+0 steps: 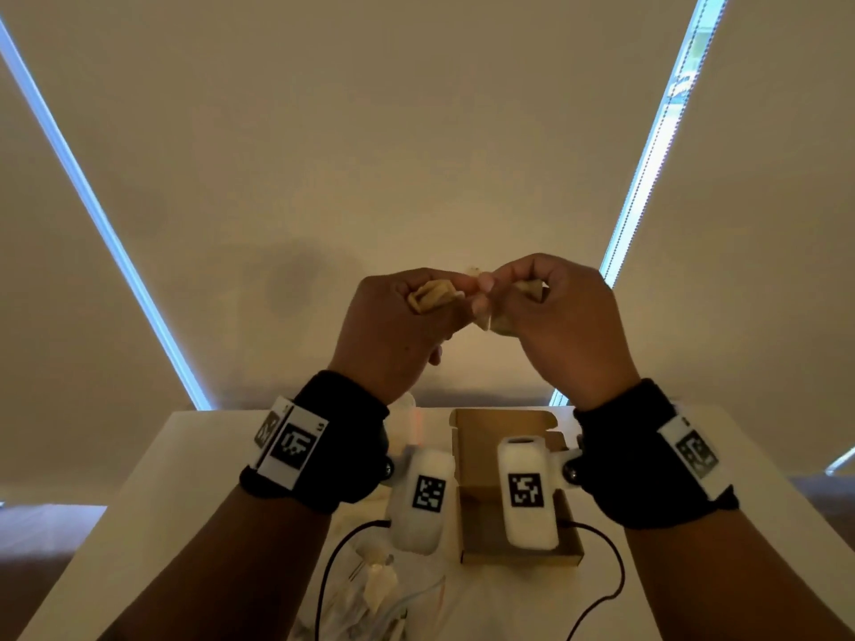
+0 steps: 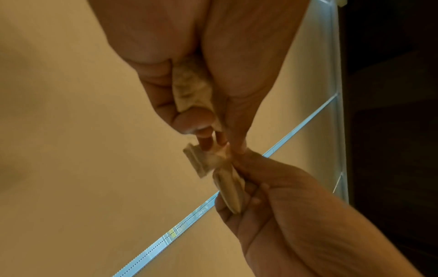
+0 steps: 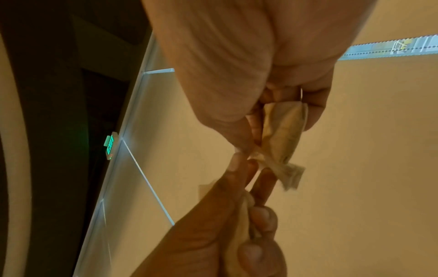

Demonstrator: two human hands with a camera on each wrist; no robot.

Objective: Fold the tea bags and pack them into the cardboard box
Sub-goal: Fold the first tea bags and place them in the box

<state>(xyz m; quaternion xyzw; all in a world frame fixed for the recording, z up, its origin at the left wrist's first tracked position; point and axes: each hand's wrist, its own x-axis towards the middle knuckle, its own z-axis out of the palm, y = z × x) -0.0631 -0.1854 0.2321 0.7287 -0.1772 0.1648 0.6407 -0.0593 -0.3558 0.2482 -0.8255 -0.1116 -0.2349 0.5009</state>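
Note:
In the head view both hands are raised in front of the blinds, above the table. My left hand (image 1: 444,298) curls round a tan tea bag (image 1: 432,296), seen in its palm in the left wrist view (image 2: 192,88). My right hand (image 1: 513,298) grips a second tan tea bag (image 1: 509,316), which also shows in the right wrist view (image 3: 282,131). The fingertips of both hands meet, and a crimped paper end (image 2: 201,163) sticks out between them. I cannot tell whether the two bags are joined. The open cardboard box (image 1: 518,558) sits on the table below, partly hidden by the wrist cameras.
The white table (image 1: 185,525) holds a loose pile of tea bags and clear wrapping (image 1: 374,589) left of the box. A translucent container (image 1: 407,416) stands behind my left wrist. Black cables (image 1: 324,571) hang from the wrist cameras over the table. Beige blinds fill the background.

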